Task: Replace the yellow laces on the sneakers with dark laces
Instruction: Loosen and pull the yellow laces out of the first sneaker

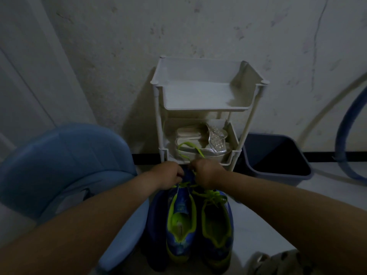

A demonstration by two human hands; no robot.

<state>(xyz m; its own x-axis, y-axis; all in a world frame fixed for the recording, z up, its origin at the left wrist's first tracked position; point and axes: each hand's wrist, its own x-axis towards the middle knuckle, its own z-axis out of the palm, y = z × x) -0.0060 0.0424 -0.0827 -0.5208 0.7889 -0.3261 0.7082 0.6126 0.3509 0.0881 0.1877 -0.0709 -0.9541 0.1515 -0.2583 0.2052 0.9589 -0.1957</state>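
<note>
Two blue sneakers with yellow-green lining stand side by side on the floor, toes pointing away from me: the left sneaker (179, 221) and the right sneaker (217, 225). My left hand (168, 174) and my right hand (206, 173) are curled over the toe end of the left sneaker. A yellow lace (190, 148) loops up from between my hands; my right hand pinches it. My left hand seems to pinch the lace near the eyelets, but the dim light hides the fingertips. The right sneaker keeps its yellow laces (212, 196). No dark laces are in view.
A white tiered rack (206, 108) stands against the wall just beyond the sneakers, with pale sandals (202, 139) on its lower shelf. A blue plastic chair (65, 165) is at my left, a dark bin (278, 157) at the right, a blue hose (345, 124) beyond it.
</note>
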